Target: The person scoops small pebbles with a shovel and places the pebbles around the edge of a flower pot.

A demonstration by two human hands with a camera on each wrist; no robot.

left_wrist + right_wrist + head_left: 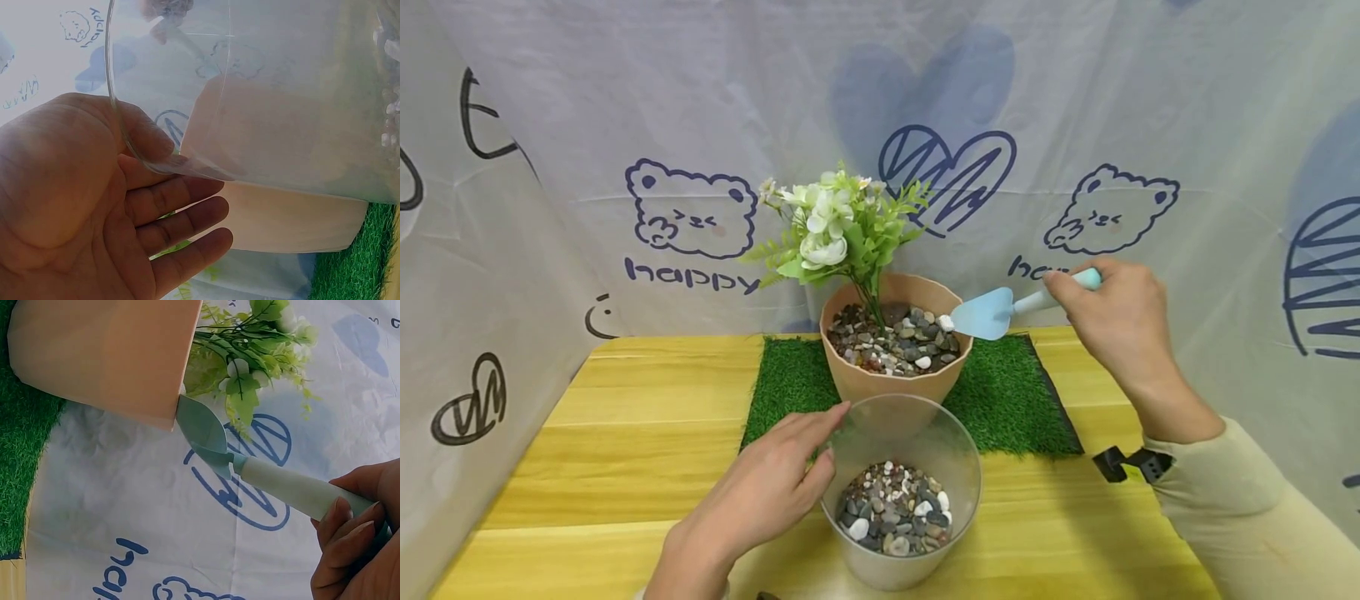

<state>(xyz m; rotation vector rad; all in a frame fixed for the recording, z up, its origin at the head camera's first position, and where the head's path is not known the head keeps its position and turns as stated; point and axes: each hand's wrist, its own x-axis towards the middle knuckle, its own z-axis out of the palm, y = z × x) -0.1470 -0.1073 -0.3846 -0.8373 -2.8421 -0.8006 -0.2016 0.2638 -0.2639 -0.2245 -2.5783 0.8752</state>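
My right hand [1116, 321] grips the handle of a light blue trowel [988, 315]. The trowel's blade meets the right rim of a peach flowerpot [887, 387], with a white pebble [946, 322] at its tip. Gravel [917, 337] and white artificial flowers [827, 217] with green leaves fill the pot. Nearer to me stands a translucent plastic tub [966, 500], with pebbles [895, 521] at its bottom. The left hand [767, 479] holds the tub's rim at its left side, thumb and forefinger at the edge. Its other fingers [187, 234] lie loosely extended outside the wall.
A green turf mat [1015, 396] lies under the pot on the wooden tabletop [647, 442]. Behind hangs a pale cloth [820, 83] with bear and heart drawings. It also encloses the left and right sides.
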